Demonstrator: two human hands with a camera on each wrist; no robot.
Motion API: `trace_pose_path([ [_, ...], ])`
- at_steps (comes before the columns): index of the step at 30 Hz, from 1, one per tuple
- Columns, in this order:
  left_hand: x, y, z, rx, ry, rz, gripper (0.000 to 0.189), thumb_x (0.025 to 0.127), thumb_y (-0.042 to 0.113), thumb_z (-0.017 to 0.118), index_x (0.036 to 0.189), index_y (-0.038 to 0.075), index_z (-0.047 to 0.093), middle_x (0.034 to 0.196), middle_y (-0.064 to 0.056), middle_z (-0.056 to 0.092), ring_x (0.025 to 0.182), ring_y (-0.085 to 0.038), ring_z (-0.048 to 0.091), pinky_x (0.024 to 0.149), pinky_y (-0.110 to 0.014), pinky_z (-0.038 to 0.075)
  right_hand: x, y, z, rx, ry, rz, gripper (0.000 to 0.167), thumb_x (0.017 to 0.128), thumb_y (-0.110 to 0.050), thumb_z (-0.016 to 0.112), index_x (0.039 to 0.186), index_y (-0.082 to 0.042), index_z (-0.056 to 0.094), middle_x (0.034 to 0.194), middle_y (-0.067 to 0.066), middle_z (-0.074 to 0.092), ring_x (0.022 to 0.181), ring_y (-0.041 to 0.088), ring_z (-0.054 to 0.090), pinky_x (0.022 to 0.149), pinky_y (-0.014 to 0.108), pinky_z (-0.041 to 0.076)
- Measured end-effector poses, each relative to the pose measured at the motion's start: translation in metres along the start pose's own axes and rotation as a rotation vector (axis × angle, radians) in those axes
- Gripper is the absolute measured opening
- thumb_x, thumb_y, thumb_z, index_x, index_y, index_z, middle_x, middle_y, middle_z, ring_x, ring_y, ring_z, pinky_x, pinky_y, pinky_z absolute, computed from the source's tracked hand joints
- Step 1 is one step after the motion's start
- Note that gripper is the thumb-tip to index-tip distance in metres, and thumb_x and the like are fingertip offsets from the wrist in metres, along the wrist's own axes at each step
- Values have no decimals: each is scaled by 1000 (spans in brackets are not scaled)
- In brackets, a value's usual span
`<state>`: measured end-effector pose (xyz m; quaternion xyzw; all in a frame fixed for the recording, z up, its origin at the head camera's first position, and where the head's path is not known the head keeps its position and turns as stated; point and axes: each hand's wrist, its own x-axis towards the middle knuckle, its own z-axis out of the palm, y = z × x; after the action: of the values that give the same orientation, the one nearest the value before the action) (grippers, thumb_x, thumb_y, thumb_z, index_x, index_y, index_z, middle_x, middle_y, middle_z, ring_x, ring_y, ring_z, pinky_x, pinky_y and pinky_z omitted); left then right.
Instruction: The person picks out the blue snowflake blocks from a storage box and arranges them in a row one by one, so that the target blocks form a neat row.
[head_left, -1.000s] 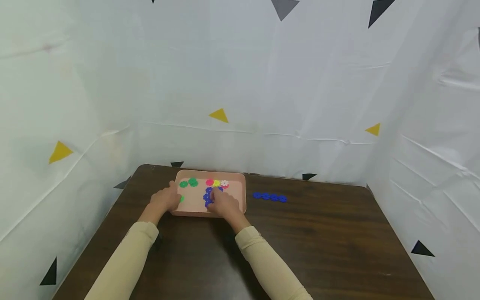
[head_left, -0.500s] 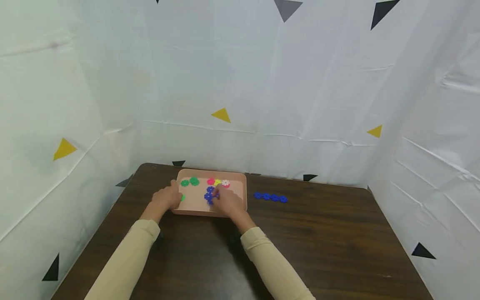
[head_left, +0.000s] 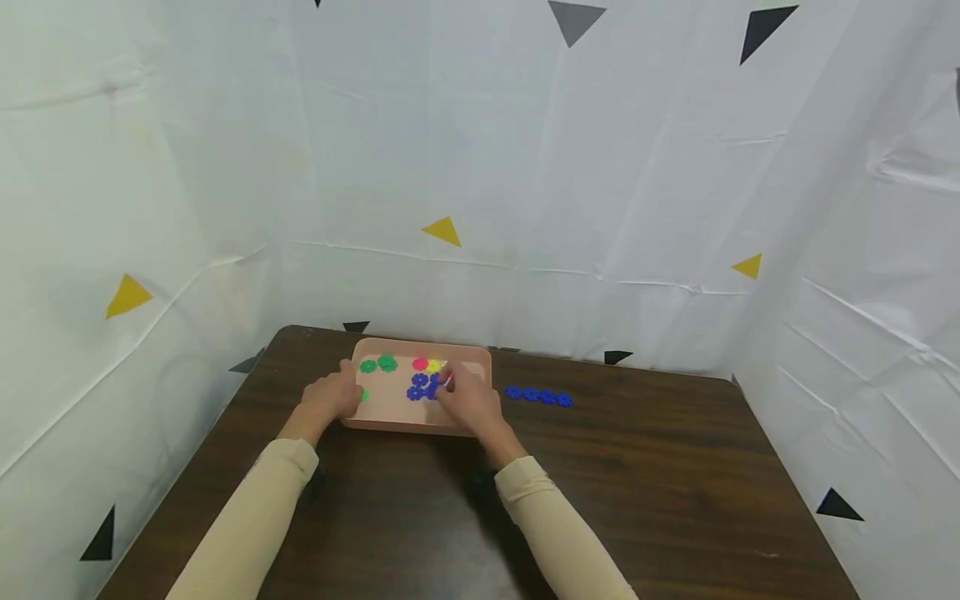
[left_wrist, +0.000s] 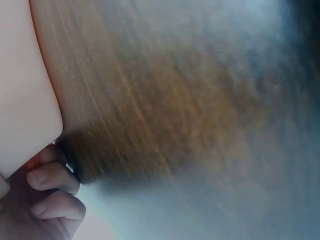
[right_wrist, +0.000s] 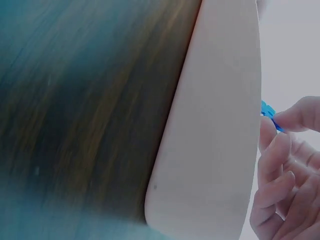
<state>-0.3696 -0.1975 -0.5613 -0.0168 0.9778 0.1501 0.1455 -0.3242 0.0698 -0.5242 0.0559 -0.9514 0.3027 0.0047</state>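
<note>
A shallow pink tray (head_left: 397, 413) stands on the dark wooden table. My left hand (head_left: 332, 396) grips its left edge; in the left wrist view curled fingers (left_wrist: 55, 172) show at the tray's corner. Over the tray's right half, my right hand (head_left: 472, 402) pinches a blue flower-shaped piece (right_wrist: 269, 114) between thumb and forefinger, as the right wrist view shows. Several like blue pieces (head_left: 417, 387) lie just left of that hand in the tray. The white and pink pieces behind its fingers are mostly hidden.
Green pieces (head_left: 387, 362) lie in the tray's left part, with a pink piece (head_left: 420, 364) and a yellow piece (head_left: 434, 366) near the back. Right of the tray, a row of blue flower-shaped pieces (head_left: 539, 396) lies on the table (head_left: 645, 467). White sheeting (head_left: 480, 167) surrounds the table.
My right hand has moved right from above the blue pieces, uncovering more of them and covering the white and pink ones. The left hand stays on the tray's edge.
</note>
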Motion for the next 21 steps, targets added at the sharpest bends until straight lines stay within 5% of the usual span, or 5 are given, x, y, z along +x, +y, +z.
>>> trace_pose_path([
  [21, -2, 12, 2, -1, -7, 21, 69, 109, 25, 42, 161, -12, 15, 100, -21, 65, 86, -36, 60, 92, -56, 51, -13, 33, -32, 89, 119, 44, 27, 97, -32, 72, 118, -21, 59, 104, 3, 70, 82, 20, 62, 75, 40, 54],
])
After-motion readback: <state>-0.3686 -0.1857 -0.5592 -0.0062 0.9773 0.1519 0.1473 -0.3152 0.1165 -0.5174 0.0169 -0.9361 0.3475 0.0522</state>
